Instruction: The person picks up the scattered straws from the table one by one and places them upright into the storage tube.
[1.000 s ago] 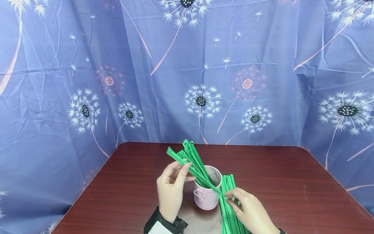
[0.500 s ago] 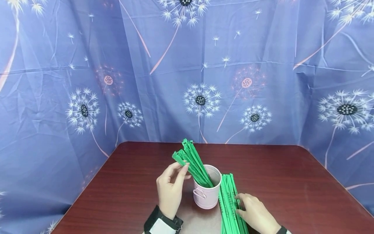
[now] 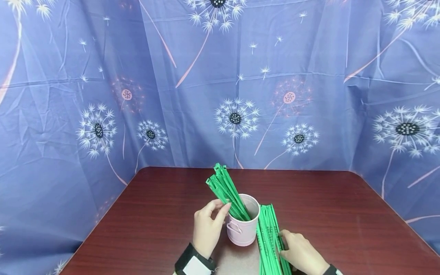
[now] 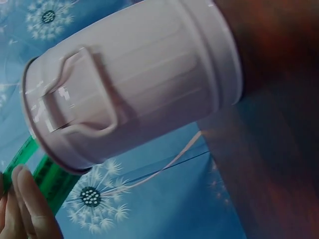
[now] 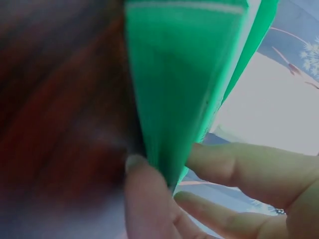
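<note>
Strips (image 3: 233, 194) lean in the bucket (image 3: 241, 235), left fingers (image 3: 222, 214) pinching them, probably for steadiness; right fingers (image 5: 224, 164) pinch the pile (image 3: 269, 236) handily beside it.

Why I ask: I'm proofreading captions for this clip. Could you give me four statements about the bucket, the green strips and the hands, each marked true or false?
1. The left hand touches the leaning green strips in the pink bucket. True.
2. The bucket lies on its side. False: it stands upright.
3. The right hand grips at the loose green strips. True.
4. In the head view, the loose strips lie left of the bucket. False: right.
</note>
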Available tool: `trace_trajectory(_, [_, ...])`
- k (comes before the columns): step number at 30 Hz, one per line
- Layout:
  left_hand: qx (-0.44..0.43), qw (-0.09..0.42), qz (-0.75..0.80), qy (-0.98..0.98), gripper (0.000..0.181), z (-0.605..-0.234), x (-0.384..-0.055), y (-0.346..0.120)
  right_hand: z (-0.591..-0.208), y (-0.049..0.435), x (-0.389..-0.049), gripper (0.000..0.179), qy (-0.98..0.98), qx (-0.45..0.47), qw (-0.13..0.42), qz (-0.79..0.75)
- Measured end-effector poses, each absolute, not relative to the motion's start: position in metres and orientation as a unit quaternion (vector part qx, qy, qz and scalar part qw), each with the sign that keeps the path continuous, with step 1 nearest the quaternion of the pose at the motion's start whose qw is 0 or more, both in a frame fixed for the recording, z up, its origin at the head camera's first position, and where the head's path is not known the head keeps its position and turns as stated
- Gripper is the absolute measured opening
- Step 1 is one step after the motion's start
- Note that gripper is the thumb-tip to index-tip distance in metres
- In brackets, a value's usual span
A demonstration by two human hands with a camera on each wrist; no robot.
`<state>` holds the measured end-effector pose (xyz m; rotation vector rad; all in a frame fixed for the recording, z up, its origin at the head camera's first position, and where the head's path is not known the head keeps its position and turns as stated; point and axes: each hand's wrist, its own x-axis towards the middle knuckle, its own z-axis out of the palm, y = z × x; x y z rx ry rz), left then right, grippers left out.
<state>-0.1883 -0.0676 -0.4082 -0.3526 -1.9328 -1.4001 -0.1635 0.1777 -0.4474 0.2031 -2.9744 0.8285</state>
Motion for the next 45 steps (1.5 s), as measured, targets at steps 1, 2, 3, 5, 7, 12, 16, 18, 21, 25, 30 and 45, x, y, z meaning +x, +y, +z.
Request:
trace_trajectory(1, [-0.136,0.356,-0.534,-0.754,0.019,-0.41,-0.188,-0.067,-0.447,0.178,-0.163,0.04,-0.957,0.064,0.016,0.281])
trace_trajectory(2, [-0.135,0.355,-0.529,-0.759,0.019,-0.411,-0.189,-0.067,-0.447,0.178,-0.162,0.042,-0.953,0.062,0.006,0.297])
trace_trajectory(3, [-0.135,0.354,-0.526,-0.762,0.019,-0.412,-0.189,-0.067,-0.446,0.179,-0.162,0.044,-0.948,0.063,-0.002,0.313])
trace_trajectory(5, [-0.135,0.346,-0.528,-0.764,0.019,-0.413,-0.189,-0.067,-0.446,0.179,-0.161,0.047,-0.937,0.065,-0.019,0.342])
trace_trajectory(7, [-0.134,0.336,-0.535,-0.764,0.02,-0.413,-0.189,-0.067,-0.445,0.18,-0.16,0.05,-0.929,0.066,-0.029,0.362])
trace_trajectory(12, [-0.123,0.314,-0.55,-0.764,0.021,-0.411,-0.189,-0.068,-0.445,0.182,-0.161,0.053,-0.923,0.072,-0.036,0.376])
trace_trajectory(16, [-0.098,0.288,-0.565,-0.767,0.024,-0.411,-0.188,-0.07,-0.445,0.182,-0.161,0.054,-0.921,0.072,-0.036,0.381])
trace_trajectory(18, [-0.089,0.267,-0.568,-0.774,0.027,-0.411,-0.186,-0.07,-0.444,0.182,-0.16,0.055,-0.921,0.07,-0.025,0.382])
trace_trajectory(21, [-0.096,0.226,-0.555,-0.795,0.032,-0.41,-0.184,-0.071,-0.442,0.18,-0.159,0.055,-0.923,0.061,0.009,0.379])
trace_trajectory(25, [-0.139,0.187,-0.52,-0.822,0.039,-0.409,-0.18,-0.068,-0.435,0.175,-0.159,0.049,-0.915,0.05,0.062,0.395])
trace_trajectory(30, [-0.19,0.163,-0.529,-0.811,0.039,-0.406,-0.175,-0.061,-0.421,0.162,-0.156,0.04,-0.887,0.079,0.151,0.43])
trace_trajectory(45, [-0.163,0.17,-0.698,-0.676,0.037,-0.38,-0.159,-0.049,-0.41,0.135,-0.141,0.021,-0.796,0.315,0.378,0.352])
